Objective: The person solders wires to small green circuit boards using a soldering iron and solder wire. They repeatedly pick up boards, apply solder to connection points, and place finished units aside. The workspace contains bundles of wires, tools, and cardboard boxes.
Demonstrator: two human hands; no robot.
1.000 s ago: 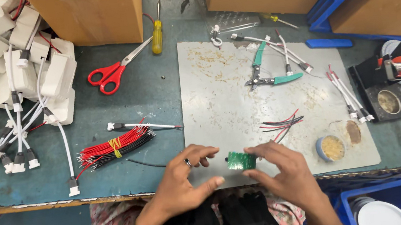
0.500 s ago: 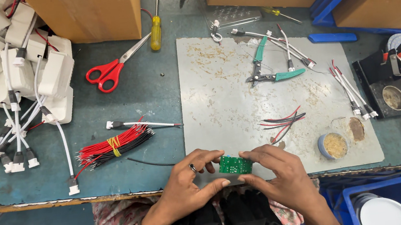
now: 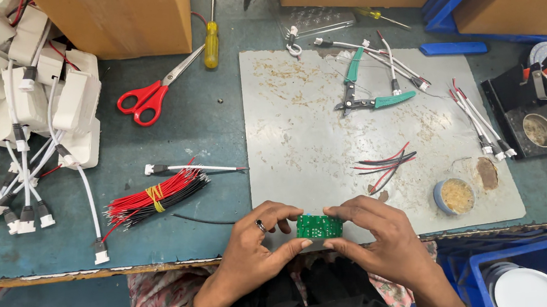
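Observation:
My left hand (image 3: 256, 250) and my right hand (image 3: 381, 240) hold a small green circuit board (image 3: 319, 226) between their fingertips, just over the near edge of the workbench. The left thumb and fingers pinch its left end, the right fingers its right end. A ring sits on a left finger. A grey metal mat (image 3: 326, 134) lies just beyond the board. A few loose red and black wires (image 3: 386, 162) lie on the mat to the right of my hands.
A bundle of red and black wires (image 3: 156, 196) lies left of my hands, with white plastic housings (image 3: 22, 85) on cables beyond. Red scissors (image 3: 149, 99), a yellow screwdriver (image 3: 211, 41), teal cutters (image 3: 366, 96), a small blue tin (image 3: 453, 195), cardboard boxes and blue crates surround the mat.
Both hands have stayed at the bench's near edge and turned the green board a little between the fingers. The view has shifted slightly.

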